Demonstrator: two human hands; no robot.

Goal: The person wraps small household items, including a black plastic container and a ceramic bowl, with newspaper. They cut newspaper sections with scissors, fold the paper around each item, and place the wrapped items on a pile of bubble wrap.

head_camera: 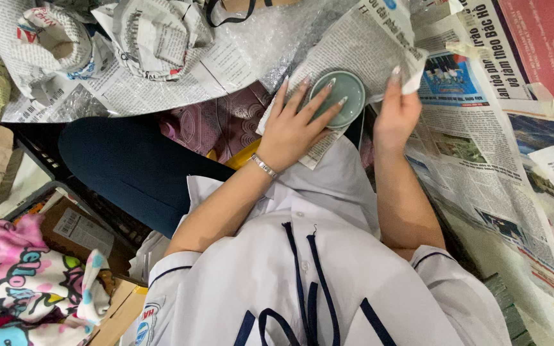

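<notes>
Near the frame's top centre, the left hand is pressing spread fingers on a green ceramic bowl, while the right hand is pinching the newspaper sheet beneath it.

The small green dish looks like glazed ceramic, smooth with a soft sheen. The newspaper sheet under it is thin matt paper, creased and limp. Clear bubble wrap behind it is shiny, dimpled plastic. The bracelet on the left wrist is bright metal. The white shirt is smooth woven cloth, and the cardboard box is dull brown.
</notes>
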